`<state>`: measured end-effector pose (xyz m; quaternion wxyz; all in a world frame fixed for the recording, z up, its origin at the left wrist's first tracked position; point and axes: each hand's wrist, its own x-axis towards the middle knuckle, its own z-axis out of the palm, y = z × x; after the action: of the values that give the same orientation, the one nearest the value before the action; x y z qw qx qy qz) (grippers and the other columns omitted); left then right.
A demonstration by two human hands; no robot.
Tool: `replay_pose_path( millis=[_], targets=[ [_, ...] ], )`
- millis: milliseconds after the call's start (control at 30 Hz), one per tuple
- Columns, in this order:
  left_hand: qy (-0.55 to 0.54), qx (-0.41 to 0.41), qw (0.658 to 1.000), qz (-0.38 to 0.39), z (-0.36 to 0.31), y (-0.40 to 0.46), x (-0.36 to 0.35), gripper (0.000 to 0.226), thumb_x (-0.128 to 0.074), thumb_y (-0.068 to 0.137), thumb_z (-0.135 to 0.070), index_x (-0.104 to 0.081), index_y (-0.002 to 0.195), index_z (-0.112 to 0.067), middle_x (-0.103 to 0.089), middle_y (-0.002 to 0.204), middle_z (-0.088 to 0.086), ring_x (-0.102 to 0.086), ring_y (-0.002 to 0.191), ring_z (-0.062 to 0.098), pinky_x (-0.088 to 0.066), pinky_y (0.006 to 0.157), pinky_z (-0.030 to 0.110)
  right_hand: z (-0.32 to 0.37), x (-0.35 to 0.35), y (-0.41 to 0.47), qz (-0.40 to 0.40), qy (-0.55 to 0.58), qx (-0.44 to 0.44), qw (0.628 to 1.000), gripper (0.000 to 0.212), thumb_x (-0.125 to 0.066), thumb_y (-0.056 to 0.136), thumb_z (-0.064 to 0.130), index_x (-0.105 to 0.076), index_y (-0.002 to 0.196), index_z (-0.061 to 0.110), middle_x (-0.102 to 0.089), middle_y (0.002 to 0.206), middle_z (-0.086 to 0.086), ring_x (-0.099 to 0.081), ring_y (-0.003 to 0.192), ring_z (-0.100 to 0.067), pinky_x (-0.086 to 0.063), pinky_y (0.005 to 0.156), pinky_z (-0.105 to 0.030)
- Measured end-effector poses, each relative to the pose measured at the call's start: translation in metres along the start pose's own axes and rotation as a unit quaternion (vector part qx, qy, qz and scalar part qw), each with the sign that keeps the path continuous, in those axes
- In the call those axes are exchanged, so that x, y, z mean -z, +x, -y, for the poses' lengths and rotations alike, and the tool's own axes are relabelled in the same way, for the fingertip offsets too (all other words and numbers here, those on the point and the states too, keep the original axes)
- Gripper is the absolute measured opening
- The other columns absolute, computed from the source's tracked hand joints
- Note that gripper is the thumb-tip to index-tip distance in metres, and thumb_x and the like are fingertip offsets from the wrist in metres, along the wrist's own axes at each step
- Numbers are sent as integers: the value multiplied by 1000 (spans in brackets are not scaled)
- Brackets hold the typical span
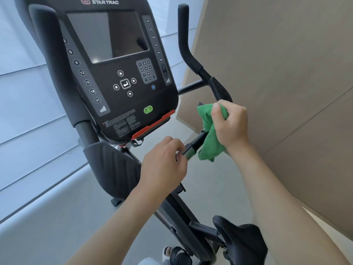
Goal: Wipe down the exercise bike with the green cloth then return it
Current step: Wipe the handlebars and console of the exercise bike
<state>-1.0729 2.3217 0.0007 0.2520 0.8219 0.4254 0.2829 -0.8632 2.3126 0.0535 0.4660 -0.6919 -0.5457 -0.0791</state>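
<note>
Green cloth (209, 134) is bunching in my right hand (230, 125), fingers curled round its upper part while the rest is draping down over the black bar of the handlebar (196, 141) on the exercise bike (107, 165). I am holding it right of the console (122, 73), below the padded right grip (219, 88) that is rising toward the upright horn. My left hand (164, 165) is gripping the same bar just beside the cloth, fingers curled round the metal sleeve at its near end, so the two hands are sitting close together with a short stretch of bar showing between them. Black console is tilting toward me, its dark screen above a keypad, arrow buttons and a green button (148, 109), with a red strip along the lower edge. Low down, the black saddle (240, 238) is pointing at me, and a sandalled foot (169, 253) is resting near the frame on the pale floor. Beige wall (286, 73) is standing close on my right.
</note>
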Motion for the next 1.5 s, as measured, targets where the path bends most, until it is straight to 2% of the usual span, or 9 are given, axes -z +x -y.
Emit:
replay_pose_path(
  millis=[100, 200, 400, 567, 733, 1067, 1167, 1300, 1500],
  targets=[
    [-6, 11, 1000, 3, -1, 1, 0, 11, -56, 94, -24, -64, 97, -31, -60, 94, -14, -60, 78, 10, -53, 64, 36, -1, -13, 8, 13, -21, 36, 999, 38, -48, 100, 31, -39, 65, 20, -40, 61, 6, -39, 60, -14, -31, 56, -30],
    [-14, 15, 1000, 4, 0, 1, 0, 10, -55, 94, -25, -64, 93, -31, -59, 93, -12, -59, 77, 12, -54, 64, 39, -11, -39, -17, 174, -80, 23, 981, 40, -45, 101, 40, -65, 88, 9, -63, 87, -7, -57, 85, -26, -49, 78, -40],
    [-25, 10, 1000, -10, -1, 0, 0, 14, -50, 92, -31, -63, 87, -32, -58, 87, -13, -57, 73, 11, -53, 59, 37, -45, -40, -60, 232, -113, 139, 956, 30, -47, 104, 44, -69, 105, 23, -69, 102, 10, -59, 100, -13, -41, 106, -40],
    [-11, 15, 1000, -5, 0, -1, -2, 13, -52, 92, -29, -64, 88, -33, -60, 83, -13, -55, 77, 10, -54, 62, 41, -43, -54, -50, 175, -104, 150, 968, 35, -48, 96, 36, -64, 75, 13, -62, 71, 0, -53, 68, -21, -44, 76, -37],
    [-3, 2, 1000, 9, -2, 2, -2, 13, -52, 91, -27, -64, 88, -32, -59, 82, -13, -54, 78, 10, -53, 62, 42, -35, -58, -17, 257, -139, 121, 949, 40, -48, 88, 40, -34, 56, 20, -35, 50, 5, -34, 48, -17, -27, 52, -29],
    [18, -22, 1000, 11, -3, 0, -1, 11, -60, 92, -20, -68, 89, -28, -56, 83, -13, -53, 79, 12, -51, 59, 35, -24, -59, -12, 153, -102, 45, 982, 46, -46, 94, 39, -38, 56, 14, -37, 49, -2, -35, 48, -25, -24, 52, -33],
    [23, -33, 999, 4, -2, -2, -1, 10, -61, 93, -22, -68, 88, -27, -58, 84, -13, -52, 78, 12, -47, 57, 31, -31, -52, -43, 160, -106, 83, 978, 36, -48, 96, 36, -54, 68, 14, -53, 63, 1, -49, 62, -24, -42, 73, -37],
    [23, -46, 999, -7, -2, -3, 0, 10, -62, 94, -22, -68, 87, -27, -57, 83, -13, -54, 78, 13, -49, 57, 34, -48, -47, -80, 161, -86, 131, 974, 25, -52, 100, 38, -65, 107, 18, -64, 103, 5, -57, 104, -19, -38, 109, -39],
    [28, -57, 998, 3, -3, -1, -1, 16, -53, 92, -27, -69, 88, -28, -58, 87, -13, -54, 82, 14, -52, 58, 39, -43, -58, -60, 121, -90, 138, 979, 30, -50, 96, 35, -65, 81, 14, -63, 77, 0, -54, 74, -21, -44, 82, -39]
  ],
)
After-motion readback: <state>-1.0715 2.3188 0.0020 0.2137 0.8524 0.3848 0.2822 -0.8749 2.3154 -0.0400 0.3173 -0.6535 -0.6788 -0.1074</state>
